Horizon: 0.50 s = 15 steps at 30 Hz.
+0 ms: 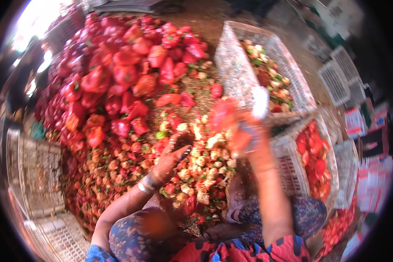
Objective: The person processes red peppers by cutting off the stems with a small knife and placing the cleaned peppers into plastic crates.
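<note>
My left hand (170, 157) hovers over the heap of cut-out pepper cores (199, 163) between my legs, its fingers apart and dark bands on some fingers. Nothing shows in its grasp. Blurred by motion, my right hand (249, 137) is to the right of that heap, near the corner of a plastic crate. It holds a red pepper (224, 114), seemingly together with something white or pale that is too blurred to name. Beyond my left hand rises a large pile of whole red peppers (118, 65). A lone red pepper (216, 90) lies beside the crate.
A dirty white crate (237, 65) holds pepper cores. Another crate (290, 170) to my right contains red pepper pieces (314, 163). Empty-looking crates (39, 173) stand at the left. More cores cover the floor at front left. Stacked crates (339, 78) are at the far right.
</note>
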Each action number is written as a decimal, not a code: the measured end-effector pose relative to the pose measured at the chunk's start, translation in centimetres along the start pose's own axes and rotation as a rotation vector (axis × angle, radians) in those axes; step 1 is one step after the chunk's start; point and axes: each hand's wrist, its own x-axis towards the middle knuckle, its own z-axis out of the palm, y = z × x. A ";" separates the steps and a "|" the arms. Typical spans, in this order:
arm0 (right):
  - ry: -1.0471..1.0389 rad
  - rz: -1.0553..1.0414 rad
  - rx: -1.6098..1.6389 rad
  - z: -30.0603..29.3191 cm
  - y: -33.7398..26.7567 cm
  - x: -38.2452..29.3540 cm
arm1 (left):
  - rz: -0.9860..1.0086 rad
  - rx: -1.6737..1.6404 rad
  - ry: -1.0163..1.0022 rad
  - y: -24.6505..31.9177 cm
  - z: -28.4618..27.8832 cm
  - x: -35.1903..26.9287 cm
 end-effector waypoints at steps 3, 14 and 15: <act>0.708 -0.347 -0.841 -8.2 -9.8 -0.1 | -0.324 -0.682 0.146 -3.3 1.2 -1.5; 0.872 0.032 -2.128 -29.9 -12.6 -7.5 | -0.637 -0.128 0.722 -13.5 -4.9 -6.5; 0.985 0.065 -1.984 -25.1 -13.2 -6.5 | -0.651 -0.052 0.717 -14.3 -5.7 -7.4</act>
